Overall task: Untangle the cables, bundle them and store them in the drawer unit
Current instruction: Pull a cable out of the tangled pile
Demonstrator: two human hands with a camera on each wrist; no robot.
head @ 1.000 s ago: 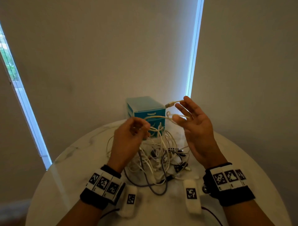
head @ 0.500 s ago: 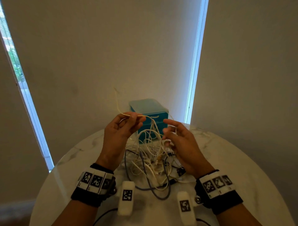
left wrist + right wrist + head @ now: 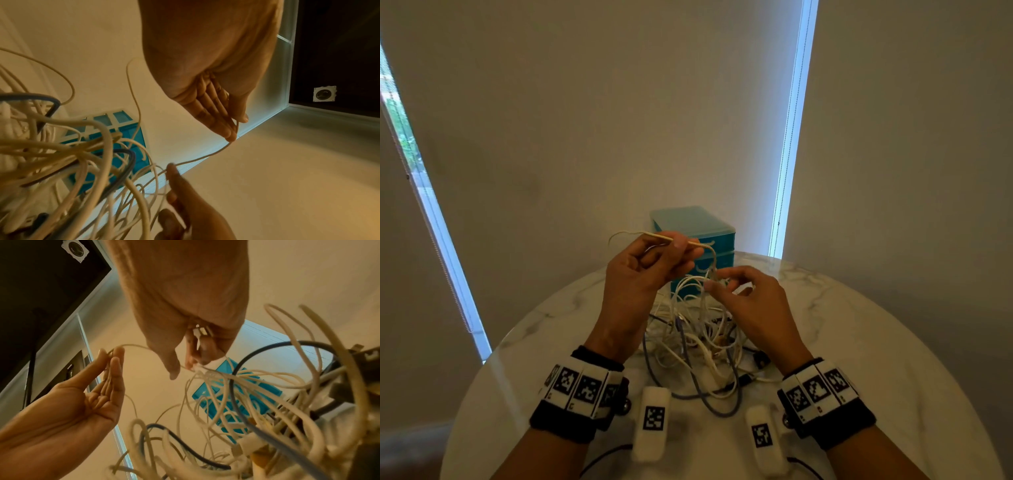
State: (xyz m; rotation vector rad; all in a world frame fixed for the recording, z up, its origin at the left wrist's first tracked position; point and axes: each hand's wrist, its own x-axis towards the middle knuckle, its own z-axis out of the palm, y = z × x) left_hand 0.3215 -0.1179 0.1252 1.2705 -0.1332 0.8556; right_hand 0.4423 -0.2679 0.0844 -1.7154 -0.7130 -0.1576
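head view: two hands point(image 3: 643, 274) point(image 3: 750, 301) pinch one white cable point(image 3: 700, 244); one drawer unit point(image 3: 698, 236).

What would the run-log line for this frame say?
phase: untangling | left hand: pinches thin white cable | right hand: pinches same cable at tangle | drawer unit: shut, behind

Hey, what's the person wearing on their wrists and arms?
Bare forearms, no sleeves. Each wrist carries a black band topped by a row of white blocks with black square code markings. A white capsule-shaped unit with its own code marking sits beside each band, trailing a thin black cable.
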